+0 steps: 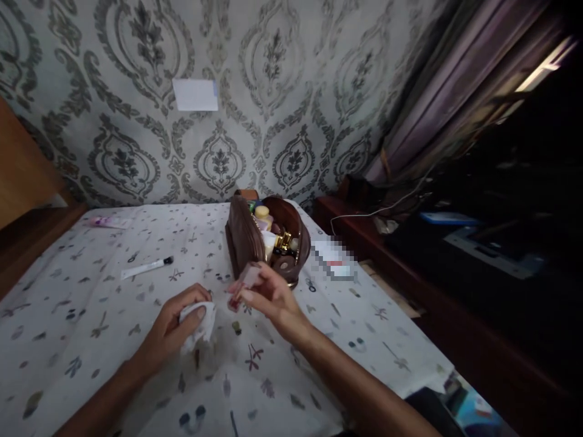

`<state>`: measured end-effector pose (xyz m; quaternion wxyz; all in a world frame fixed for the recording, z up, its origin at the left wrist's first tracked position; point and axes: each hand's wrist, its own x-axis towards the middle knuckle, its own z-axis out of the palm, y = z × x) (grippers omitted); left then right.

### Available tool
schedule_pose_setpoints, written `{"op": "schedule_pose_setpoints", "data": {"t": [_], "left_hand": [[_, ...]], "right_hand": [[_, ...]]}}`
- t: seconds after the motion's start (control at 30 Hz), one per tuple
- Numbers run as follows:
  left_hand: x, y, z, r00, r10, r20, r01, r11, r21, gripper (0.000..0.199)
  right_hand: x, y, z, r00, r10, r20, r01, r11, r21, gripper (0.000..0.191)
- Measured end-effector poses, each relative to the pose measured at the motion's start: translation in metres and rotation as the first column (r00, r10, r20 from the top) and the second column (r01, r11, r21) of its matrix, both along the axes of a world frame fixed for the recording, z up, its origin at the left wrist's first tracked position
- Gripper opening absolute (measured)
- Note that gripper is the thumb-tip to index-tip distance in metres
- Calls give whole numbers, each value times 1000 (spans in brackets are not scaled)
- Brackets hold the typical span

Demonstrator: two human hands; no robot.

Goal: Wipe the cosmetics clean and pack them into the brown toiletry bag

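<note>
A crumpled white tissue point(203, 323) is gripped in my left hand point(180, 315), its lower edge hanging loose above the tablecloth. Between the thumb and fingers of my right hand point(276, 300) is a small clear bottle point(243, 285) with a pinkish tint and a reddish lower end, held tilted. Its exact kind is hard to make out. Just beyond that hand stands an open brown cosmetic bag point(243, 233), filled with several small items, among them a yellow-capped jar point(262, 212) and gold-coloured pieces point(285, 241).
On the patterned tablecloth point(136, 328) lie a white tube with a black cap point(148, 267) and a pink-and-white tube point(109, 223). A blurred-out packet point(334, 261) rests at the right edge. Farther right is a dark wooden ledge point(337, 227) with a white cable point(364, 215).
</note>
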<state>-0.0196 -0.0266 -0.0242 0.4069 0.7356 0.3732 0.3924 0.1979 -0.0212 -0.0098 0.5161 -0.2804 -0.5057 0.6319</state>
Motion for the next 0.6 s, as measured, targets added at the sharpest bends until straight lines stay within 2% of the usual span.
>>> {"op": "schedule_pose_setpoints", "data": {"t": [0.13, 0.2, 0.27, 0.33, 0.43, 0.53, 0.6], "left_hand": [[26, 1, 5, 989, -83, -119, 79, 996, -38, 14], [46, 3, 9, 977, -136, -163, 132, 991, -36, 34], [67, 8, 13, 968, -161, -194, 157, 987, -33, 54], [85, 15, 12, 968, -157, -195, 152, 988, -39, 63], [103, 24, 7, 972, -184, -149, 176, 982, -63, 66], [107, 30, 0, 965, -237, -109, 230, 970, -79, 63], [105, 33, -5, 965, -232, -118, 222, 971, -90, 58]], "right_hand": [[53, -2, 36, 954, -238, 181, 209, 963, 170, 31], [75, 2, 50, 894, -392, 219, 333, 906, 261, 30], [92, 8, 61, 823, -523, 223, 432, 831, 350, 38], [103, 16, 68, 767, -603, 218, 484, 768, 419, 50], [114, 33, 72, 734, -635, 241, 471, 732, 493, 53], [121, 56, 71, 722, -621, 303, 398, 732, 553, 49], [124, 73, 70, 715, -604, 353, 339, 741, 580, 46]]}}
